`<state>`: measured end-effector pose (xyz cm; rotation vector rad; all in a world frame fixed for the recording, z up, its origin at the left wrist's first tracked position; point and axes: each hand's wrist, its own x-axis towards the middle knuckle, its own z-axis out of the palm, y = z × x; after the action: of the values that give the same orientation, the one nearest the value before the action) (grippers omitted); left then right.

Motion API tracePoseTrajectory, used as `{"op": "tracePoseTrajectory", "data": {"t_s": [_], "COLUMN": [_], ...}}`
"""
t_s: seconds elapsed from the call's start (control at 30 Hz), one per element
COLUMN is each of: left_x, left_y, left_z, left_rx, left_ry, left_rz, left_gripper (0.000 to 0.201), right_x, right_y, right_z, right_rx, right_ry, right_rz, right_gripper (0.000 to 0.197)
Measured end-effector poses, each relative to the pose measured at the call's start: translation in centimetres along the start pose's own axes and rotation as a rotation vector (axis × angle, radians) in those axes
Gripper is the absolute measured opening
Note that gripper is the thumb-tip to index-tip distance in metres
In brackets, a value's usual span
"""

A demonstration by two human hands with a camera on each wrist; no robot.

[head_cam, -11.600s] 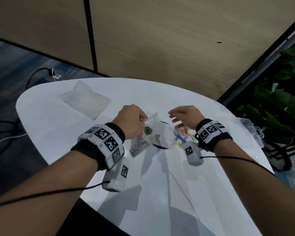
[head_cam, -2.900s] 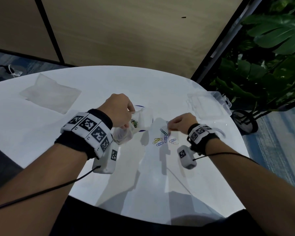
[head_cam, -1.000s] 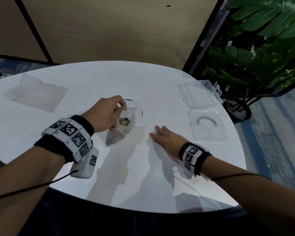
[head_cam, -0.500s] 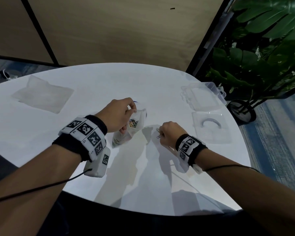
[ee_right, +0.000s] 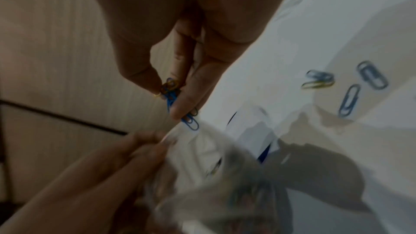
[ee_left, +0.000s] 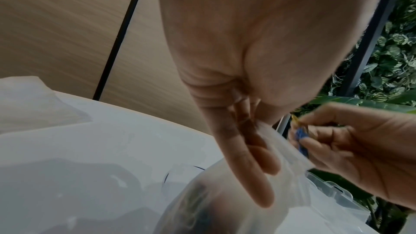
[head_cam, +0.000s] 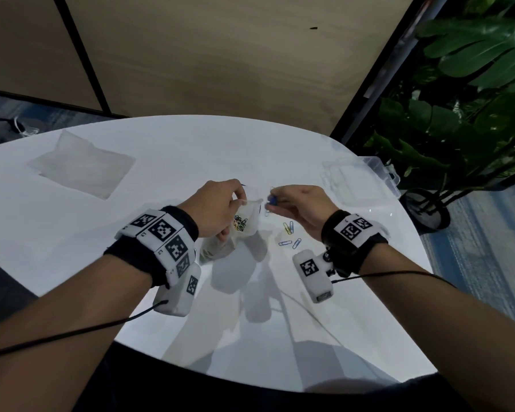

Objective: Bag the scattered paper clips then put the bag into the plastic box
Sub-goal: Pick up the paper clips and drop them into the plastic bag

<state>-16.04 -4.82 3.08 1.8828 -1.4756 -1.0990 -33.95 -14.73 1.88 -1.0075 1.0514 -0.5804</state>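
Four paper clips (head_cam: 290, 235) lie loose on the bench (head_cam: 72, 233). The right hand (head_cam: 301, 208) pinches some clips above the bag (head_cam: 244, 224), whose mouth the left hand (head_cam: 217, 209) pinches open; next, drop them inside.

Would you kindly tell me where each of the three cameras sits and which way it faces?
Head: worn on the head, facing down at the table; both forearms, left hand, right hand.
Left wrist: looks along the left hand's fingers at the bag.
Right wrist: looks along the right hand's fingers at the pinched paper clips.
All views share these clips and the bag.
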Motion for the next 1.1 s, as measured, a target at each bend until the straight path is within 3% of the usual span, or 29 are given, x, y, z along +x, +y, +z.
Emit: {"op": "tracePoseTrajectory", "data": {"t_s": [0.07, 0.2, 0.27, 0.4, 0.53, 0.6, 0.67, 0.73, 0.87, 0.93, 1.1], "left_x": [0.0, -0.4, -0.4, -0.4, -0.5, -0.5, -0.5, -0.5, -0.4, -0.4, -0.6], "left_y": [0.1, 0.2, 0.0, -0.4, -0.5, -0.7, -0.7, -0.8, -0.7, -0.7, -0.6], "left_z": [0.1, -0.2, -0.5, -1.0, -1.1, -1.2, -1.3, -1.4, -1.4, -1.4, -1.5], "left_rx": [-0.01, -0.035, -0.038, -0.048, -0.041, -0.039, -0.042, -0.042, -0.04, -0.036, -0.023], "left_ry": [0.01, 0.042, 0.063, 0.067, 0.065, 0.069, 0.07, 0.071, 0.062, 0.054, 0.048], "left_rz": [-0.006, -0.028, -0.042, -0.051, -0.039, -0.044, -0.048, -0.05, -0.044, -0.037, -0.039], "left_gripper": [0.013, 0.015, 0.015, 0.014, 0.012, 0.012, 0.013, 0.015, 0.015, 0.014, 0.014], "right_x": [-1.0, -1.6, -1.2, 0.7, 2.8, 3.3, 3.7, 3.9, 3.2, 2.7, 0.8], "right_y": [0.2, 0.9, 0.3, -0.2, 3.4, 4.7, 5.3, 5.7, 6.0, 5.9, 6.4], "right_z": [1.7, 3.1, 2.6, -1.8, -6.0, -5.9, -5.1, -4.2, -4.8, -5.5, -7.0], "right_rx": [-0.069, -0.503, -0.574, -0.597, -1.12, -1.182, -1.178, -1.16, -1.357, -1.49, -1.671], "right_ry": [-0.051, -0.137, -0.14, 0.11, 0.237, 0.267, 0.27, 0.213, -0.044, -0.186, -0.402], "right_rz": [-0.047, -0.195, -0.248, -0.141, 0.109, 0.08, -0.026, -0.104, -0.28, -0.366, -0.324], "right_gripper": [0.01, 0.011, 0.011, 0.008, 0.028, 0.03, 0.019, 0.004, 0.014, 0.021, 0.055]}}
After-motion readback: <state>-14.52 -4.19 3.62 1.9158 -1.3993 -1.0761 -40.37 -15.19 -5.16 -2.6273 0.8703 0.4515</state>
